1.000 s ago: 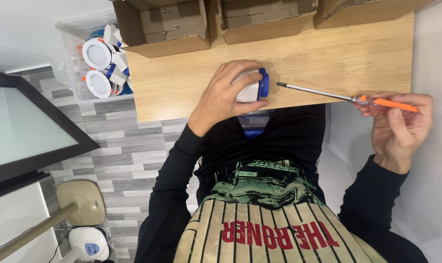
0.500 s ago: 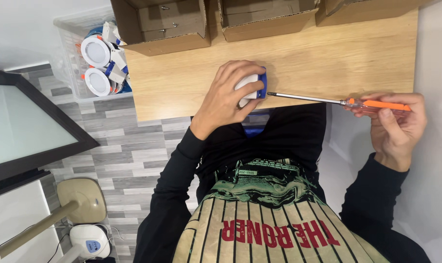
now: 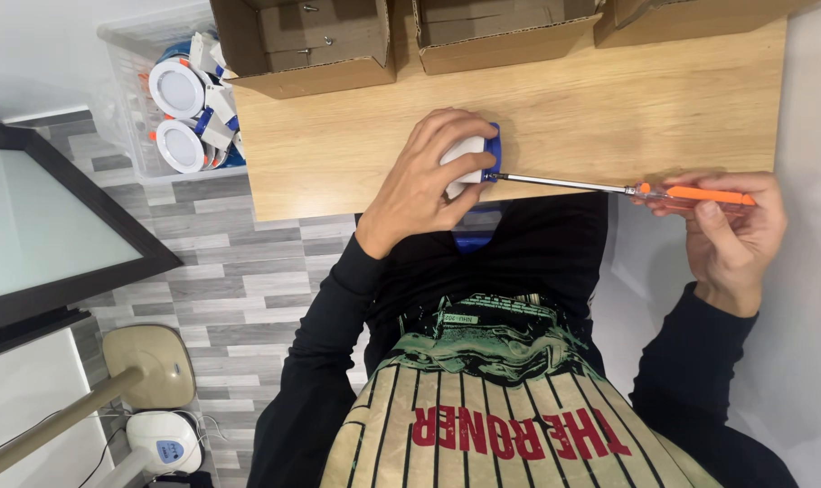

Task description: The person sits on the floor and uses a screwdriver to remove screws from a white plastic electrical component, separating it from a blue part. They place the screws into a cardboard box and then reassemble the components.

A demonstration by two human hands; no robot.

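Head view: left hand [image 3: 429, 176] clamped over white-and-blue fitting [image 3: 476, 158] at near edge of wooden bench [image 3: 609, 108]. Right hand [image 3: 731, 226] at 3 o'clock, closed on orange-handled screwdriver [image 3: 627, 190], tip touching fitting's blue side. Open cardboard boxes [image 3: 311, 45] at 12 o'clock, bin of round white lights [image 3: 180, 113] at 10 o'clock.

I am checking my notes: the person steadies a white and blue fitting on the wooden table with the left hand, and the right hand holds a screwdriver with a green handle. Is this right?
Not quite: the handle is orange, not green, as the head view shows. The left hand does steady the white and blue fitting on the wooden table, and the right hand holds the screwdriver, its tip at the fitting.
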